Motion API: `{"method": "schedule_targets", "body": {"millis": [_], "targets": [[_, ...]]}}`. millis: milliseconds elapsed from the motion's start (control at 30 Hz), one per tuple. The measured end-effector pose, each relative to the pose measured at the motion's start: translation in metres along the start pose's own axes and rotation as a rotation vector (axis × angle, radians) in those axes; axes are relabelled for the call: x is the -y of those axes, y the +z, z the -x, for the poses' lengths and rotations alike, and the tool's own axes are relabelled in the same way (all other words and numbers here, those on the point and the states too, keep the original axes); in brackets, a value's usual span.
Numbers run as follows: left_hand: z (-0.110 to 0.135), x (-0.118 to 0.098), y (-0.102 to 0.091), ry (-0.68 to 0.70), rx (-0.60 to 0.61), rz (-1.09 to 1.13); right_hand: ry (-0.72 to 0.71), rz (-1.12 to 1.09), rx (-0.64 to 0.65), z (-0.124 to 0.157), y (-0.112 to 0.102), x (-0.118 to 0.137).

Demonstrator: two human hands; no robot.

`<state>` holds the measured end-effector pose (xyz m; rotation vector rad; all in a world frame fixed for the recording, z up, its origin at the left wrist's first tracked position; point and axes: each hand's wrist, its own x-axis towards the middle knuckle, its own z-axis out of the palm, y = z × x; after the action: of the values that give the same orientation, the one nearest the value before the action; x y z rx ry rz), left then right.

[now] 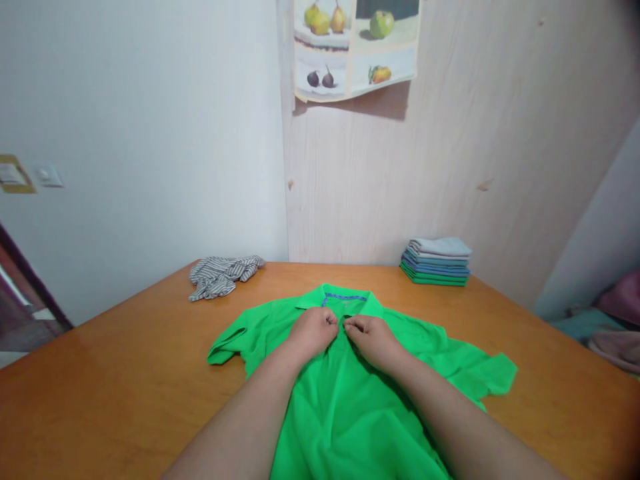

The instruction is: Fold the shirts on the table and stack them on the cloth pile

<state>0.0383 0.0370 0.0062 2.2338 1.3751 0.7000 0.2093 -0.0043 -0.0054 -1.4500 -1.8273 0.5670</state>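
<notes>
A bright green polo shirt [345, 407] lies spread front up, its collar toward the far side and its short sleeves out to both sides. A blue patterned band shows inside the collar. Just below the collar, my left hand [315, 330] pinches the placket from the left, fingers curled in. Facing it from the right, my right hand [373, 337] also pinches the placket edge with thumb and forefinger. A small gap separates the two hands. Any button between the fingertips is too small or hidden to make out.
The shirt rests on an orange-brown wooden table [125, 380]. A crumpled striped garment [223, 275] lies at the back left. A neat stack of folded clothes [436, 262] stands at the back right. Behind are walls with a fruit poster [350, 57].
</notes>
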Motion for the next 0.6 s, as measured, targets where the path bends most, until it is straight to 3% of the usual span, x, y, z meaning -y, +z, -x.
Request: {"method": "schedule_targets", "body": {"millis": [200,333,600], "targets": [[0.0,-0.006,-0.002,0.047,-0.032,0.054,0.09,-0.064,-0.002,0.0,0.004,0.007],[0.0,-0.009,-0.001,0.069,-0.022,0.113,0.192,-0.245,0.016,0.001,0.004,0.01],[0.004,-0.01,0.002,0.004,0.049,0.43,0.362,-0.411,-0.004,0.003,-0.001,0.02]]}}
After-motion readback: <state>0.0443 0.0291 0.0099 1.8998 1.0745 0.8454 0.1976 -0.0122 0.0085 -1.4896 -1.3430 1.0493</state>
